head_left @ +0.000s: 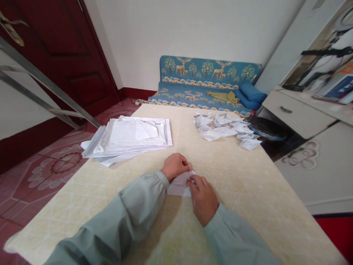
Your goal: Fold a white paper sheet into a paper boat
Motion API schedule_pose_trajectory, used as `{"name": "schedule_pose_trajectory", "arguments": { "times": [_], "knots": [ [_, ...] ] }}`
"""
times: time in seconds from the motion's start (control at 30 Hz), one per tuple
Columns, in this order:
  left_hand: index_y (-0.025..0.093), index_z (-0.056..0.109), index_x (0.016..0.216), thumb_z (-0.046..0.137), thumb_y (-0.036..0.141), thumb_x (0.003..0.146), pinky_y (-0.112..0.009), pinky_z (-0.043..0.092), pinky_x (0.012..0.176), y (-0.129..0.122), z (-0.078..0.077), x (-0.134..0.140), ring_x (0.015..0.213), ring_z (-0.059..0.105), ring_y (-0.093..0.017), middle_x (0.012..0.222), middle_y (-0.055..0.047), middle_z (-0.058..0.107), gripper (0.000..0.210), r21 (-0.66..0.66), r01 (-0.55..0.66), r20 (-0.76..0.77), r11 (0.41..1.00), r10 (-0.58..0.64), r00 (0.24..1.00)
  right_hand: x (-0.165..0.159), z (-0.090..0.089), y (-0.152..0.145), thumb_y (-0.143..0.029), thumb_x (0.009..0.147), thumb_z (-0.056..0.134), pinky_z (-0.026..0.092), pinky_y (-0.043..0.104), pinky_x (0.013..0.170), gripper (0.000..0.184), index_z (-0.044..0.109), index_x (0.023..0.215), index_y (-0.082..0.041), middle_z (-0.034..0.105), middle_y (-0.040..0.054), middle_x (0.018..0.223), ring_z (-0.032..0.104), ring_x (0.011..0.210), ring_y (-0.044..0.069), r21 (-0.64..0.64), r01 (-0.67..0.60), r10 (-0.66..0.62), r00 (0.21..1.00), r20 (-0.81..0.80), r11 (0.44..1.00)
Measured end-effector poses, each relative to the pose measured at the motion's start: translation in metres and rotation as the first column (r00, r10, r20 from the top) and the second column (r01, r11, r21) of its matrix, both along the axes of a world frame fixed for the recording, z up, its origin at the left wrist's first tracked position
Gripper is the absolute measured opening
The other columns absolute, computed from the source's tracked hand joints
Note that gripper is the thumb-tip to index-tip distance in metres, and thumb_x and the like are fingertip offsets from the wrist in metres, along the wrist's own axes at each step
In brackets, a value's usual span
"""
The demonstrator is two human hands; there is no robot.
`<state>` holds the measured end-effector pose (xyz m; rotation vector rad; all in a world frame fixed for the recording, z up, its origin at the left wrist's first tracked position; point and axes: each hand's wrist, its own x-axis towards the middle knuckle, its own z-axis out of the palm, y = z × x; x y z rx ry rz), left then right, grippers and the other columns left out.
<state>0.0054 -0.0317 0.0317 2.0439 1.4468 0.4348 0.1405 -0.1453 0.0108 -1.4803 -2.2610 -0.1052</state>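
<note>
A small folded sheet of white paper [178,188] lies on the table in front of me, its lower edge straight and its upper part narrowing. My left hand [175,166] reaches over its far side, with fingers closed on the upper edge. On the near right edge, my right hand [203,197] pinches the paper between thumb and fingers. The fingertips of both hands are close together at the top right of the fold and partly hide it.
A stack of white paper sheets [132,136] lies at the table's left. Several folded paper pieces [217,127] are grouped at the far right. The patterned table [264,206] fills the foreground. Beyond stand a blue sofa [193,92], a cabinet [300,114] and a metal ladder [49,88].
</note>
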Motion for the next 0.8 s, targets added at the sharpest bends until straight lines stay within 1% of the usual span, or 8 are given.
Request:
{"name": "schedule_pose_trajectory", "arguments": {
  "times": [0.1, 0.2, 0.3, 0.37, 0.43, 0.57, 0.67, 0.8],
  "knots": [
    [0.017, 0.072, 0.073, 0.064, 0.043, 0.068, -0.023, 0.039, 0.056, 0.009, -0.003, 0.0, 0.063, 0.058, -0.014, 0.069, -0.003, 0.069, 0.027, 0.03, -0.023, 0.023, 0.999, 0.022, 0.999, -0.002, 0.008, 0.011, -0.009, 0.083, 0.05, 0.045, 0.037, 0.076, 0.022, 0.062, 0.099, -0.017, 0.058, 0.0116, 0.106, 0.05, 0.093, 0.024, -0.05, 0.007, -0.006, 1.0, 0.027, 0.999],
    [0.018, 0.071, 0.073, 0.064, 0.043, 0.07, -0.023, 0.037, 0.055, 0.024, -0.002, 0.0, 0.062, 0.057, -0.014, 0.068, -0.002, 0.068, 0.026, 0.1, -0.029, 0.011, 0.995, 0.029, 1.0, -0.003, 0.014, 0.028, -0.013, 0.083, 0.053, 0.043, 0.039, 0.08, 0.018, 0.061, 0.098, -0.018, 0.057, 0.0097, 0.107, 0.048, 0.095, 0.025, -0.086, 0.011, -0.008, 0.999, 0.034, 0.996],
    [0.021, 0.069, 0.073, 0.062, 0.045, 0.073, -0.023, 0.034, 0.054, 0.034, -0.003, -0.002, 0.061, 0.056, -0.013, 0.067, 0.0, 0.065, 0.025, 0.197, 0.029, -0.033, 0.98, -0.023, 0.999, -0.004, 0.015, 0.041, -0.013, 0.083, 0.054, 0.042, 0.038, 0.083, 0.016, 0.061, 0.097, -0.017, 0.056, 0.009, 0.11, 0.046, 0.1, 0.024, -0.101, 0.013, -0.011, 1.0, 0.021, 0.995],
    [0.02, 0.066, 0.073, 0.063, 0.046, 0.074, -0.023, 0.033, 0.054, 0.037, -0.005, -0.004, 0.062, 0.055, -0.013, 0.068, 0.001, 0.064, 0.025, 0.254, 0.08, -0.065, 0.964, -0.066, 0.996, -0.004, 0.013, 0.045, -0.012, 0.084, 0.052, 0.041, 0.038, 0.084, 0.018, 0.06, 0.099, -0.017, 0.055, 0.0093, 0.112, 0.045, 0.102, 0.024, -0.102, 0.012, -0.011, 1.0, 0.019, 0.995],
    [0.02, 0.063, 0.077, 0.065, 0.045, 0.073, -0.023, 0.035, 0.057, 0.037, -0.009, -0.008, 0.067, 0.055, -0.013, 0.074, 0.001, 0.063, 0.026, 0.306, 0.107, -0.079, 0.946, -0.087, 0.993, -0.003, 0.01, 0.044, -0.011, 0.086, 0.049, 0.041, 0.039, 0.086, 0.021, 0.059, 0.104, -0.016, 0.055, 0.0098, 0.115, 0.045, 0.103, 0.024, -0.099, 0.01, -0.007, 1.0, 0.022, 0.995],
    [0.02, 0.058, 0.093, 0.065, 0.047, 0.073, -0.024, 0.04, 0.069, 0.032, -0.013, -0.018, 0.082, 0.055, -0.016, 0.091, -0.002, 0.059, 0.034, 0.395, 0.146, -0.096, 0.907, -0.118, 0.988, -0.002, 0.008, 0.042, -0.01, 0.086, 0.047, 0.04, 0.039, 0.087, 0.027, 0.058, 0.111, -0.015, 0.053, 0.0104, 0.119, 0.044, 0.105, 0.024, -0.091, 0.005, -0.003, 1.0, 0.027, 0.996],
    [0.019, 0.056, 0.098, 0.06, 0.052, 0.075, -0.028, 0.042, 0.076, 0.027, -0.013, -0.028, 0.089, 0.053, -0.019, 0.095, -0.005, 0.056, 0.04, 0.425, 0.184, -0.143, 0.886, -0.135, 0.981, -0.002, 0.008, 0.041, -0.009, 0.086, 0.046, 0.041, 0.038, 0.086, 0.027, 0.058, 0.11, -0.015, 0.054, 0.0104, 0.117, 0.045, 0.103, 0.024, -0.089, 0.0, 0.003, 0.999, 0.034, 0.996],
    [0.017, 0.054, 0.099, 0.057, 0.051, 0.078, -0.032, 0.042, 0.081, 0.018, -0.014, -0.044, 0.093, 0.051, -0.021, 0.098, -0.007, 0.054, 0.04, 0.458, 0.174, -0.184, 0.872, -0.099, 0.978, -0.002, 0.007, 0.041, -0.007, 0.085, 0.046, 0.041, 0.038, 0.086, 0.029, 0.058, 0.11, -0.013, 0.054, 0.0111, 0.116, 0.045, 0.103, 0.024, -0.08, 0.004, 0.001, 0.998, 0.058, 0.997]
  ]
}}
